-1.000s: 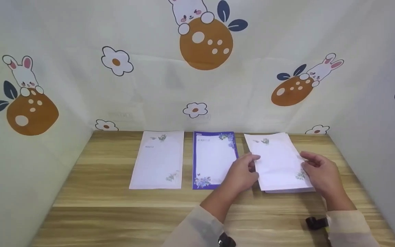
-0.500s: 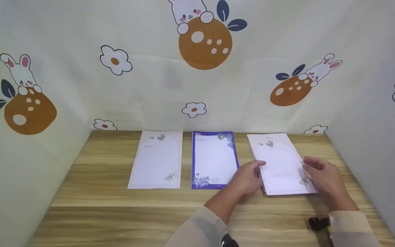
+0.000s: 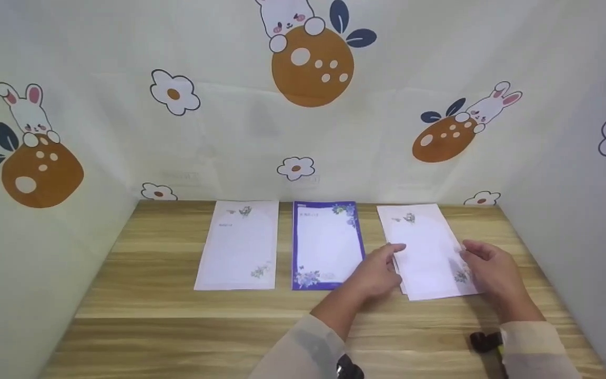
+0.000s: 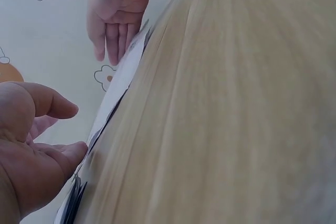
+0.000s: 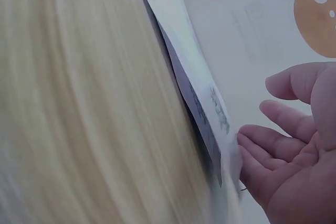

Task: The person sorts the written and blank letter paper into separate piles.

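Honestly, I can't tell how many sheets make up the white stack (image 3: 429, 252), since the top page covers nearly all of what's under it and only a sliver pokes out along its left edge. It's at the right end of the row, between the left hand (image 3: 374, 273) and the right hand (image 3: 497, 271), both with loose fingers touching its long sides, not curled round it. The left hand also hides a lower corner of the purple-bordered sheet (image 3: 329, 242), and the tiny print (image 3: 311, 215) up top is too small to read, same deal on the pale sheet (image 3: 240, 252) further left. Black gadget (image 3: 349, 369) by the left sleeve (image 3: 300, 347) gets cut off at the bottom. Everything's on a streaky wood-grain table (image 3: 177, 337), boxed in by pale cloth (image 3: 234, 142) with flowers (image 3: 175, 92) and bunnies (image 3: 284, 13) hugging oranges (image 3: 312, 68), the topmost one's ears cropped
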{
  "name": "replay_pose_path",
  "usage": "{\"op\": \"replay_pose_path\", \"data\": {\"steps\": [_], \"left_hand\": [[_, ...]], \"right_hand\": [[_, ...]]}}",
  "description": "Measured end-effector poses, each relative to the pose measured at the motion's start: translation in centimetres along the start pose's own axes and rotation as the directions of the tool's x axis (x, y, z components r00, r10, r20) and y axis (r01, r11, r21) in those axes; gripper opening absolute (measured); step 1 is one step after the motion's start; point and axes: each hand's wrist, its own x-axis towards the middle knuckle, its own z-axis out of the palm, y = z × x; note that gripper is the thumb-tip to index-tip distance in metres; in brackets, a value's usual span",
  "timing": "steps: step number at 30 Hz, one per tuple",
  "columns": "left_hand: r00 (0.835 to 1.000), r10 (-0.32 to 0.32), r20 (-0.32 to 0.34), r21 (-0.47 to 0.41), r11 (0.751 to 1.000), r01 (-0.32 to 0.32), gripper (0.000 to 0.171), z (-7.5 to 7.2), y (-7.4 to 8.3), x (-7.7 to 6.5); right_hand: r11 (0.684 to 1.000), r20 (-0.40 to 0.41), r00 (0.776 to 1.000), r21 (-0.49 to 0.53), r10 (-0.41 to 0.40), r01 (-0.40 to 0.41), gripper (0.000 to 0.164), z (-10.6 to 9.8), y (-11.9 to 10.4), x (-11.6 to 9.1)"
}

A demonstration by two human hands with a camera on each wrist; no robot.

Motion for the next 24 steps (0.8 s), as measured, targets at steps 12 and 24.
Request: {"op": "replay_pose_path", "data": {"steps": [12, 24], "left_hand": [[0.992, 0.1, -0.082, -0.038, 0.994, -0.103, 0.062, -2.3, -0.9, -0.3], [0.981, 0.049, -0.188, -0.029, 0.998, -0.056, 0.06, -9.2, -3.0, -2.0]], "right_hand": [[0.962, -0.015, 0.975, -0.163, -0.223, 0.218, 0.056, 2.1, -3.8, -0.5], [0.9, 0.055, 0.912, -0.146, -0.406, 0.41, 0.051, 6.2, -8.1, -0.3]]}}
